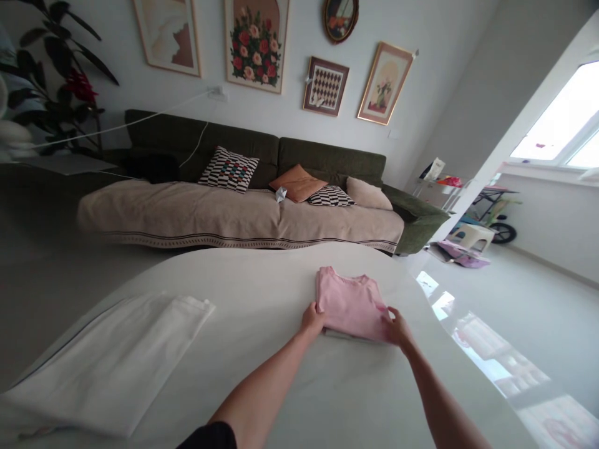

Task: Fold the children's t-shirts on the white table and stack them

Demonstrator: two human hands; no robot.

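A folded pink shirt [353,305] lies toward the right side of the white table, its neckline facing the sofa. Beneath its near edge a strip of greyish cloth [349,335] shows. My left hand [312,321] grips the shirt's left edge, fingers closed around it. On the opposite edge my right hand [397,327] pinches the pink fabric, thumb on top. At the table's left lies a white garment [110,362], spread loosely with a dark line along its far edge; neither hand touches it.
The white table [262,287] has a curved edge. Behind it stands a dark green sofa [327,153] with a beige cover and several cushions. A white stool [472,237] and a wheeled item are on the floor at right. A plant [60,68] stands far left.
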